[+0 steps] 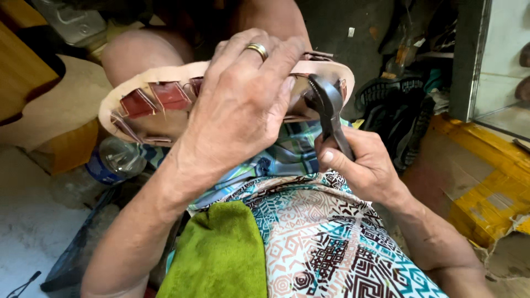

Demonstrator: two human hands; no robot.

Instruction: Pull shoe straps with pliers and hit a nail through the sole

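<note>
Closest to the camera there's a green cloth (221, 256) lying over the lap, next to patterned shorts (326, 243). Just past that, the right hand (361, 165) is clenched around the handles of a pair of black pliers (329, 110), nose pointing up into the edge of the shoe sole (165, 74). I can't tell whether the nose is actually biting leather or just resting against it, since the other hand hides that spot.

The left hand (243, 105), gold ring on one finger, is clamped down over the middle of the sole, pinning it on the knee. The sole sits bottom-up across the lap, with reddish-brown leather tabs (154, 99) folded over its rim at the toe end.

My two cents for doing this bit well: keep that left palm pressing hard so the sole doesn't twist, grab only the very edge of the leather, and pull evenly toward the middle so the folds lie flat like the finished ones.

Further out, a plastic bottle (113, 160) lies on the floor at left and yellow boxes (486, 187) at right.
</note>
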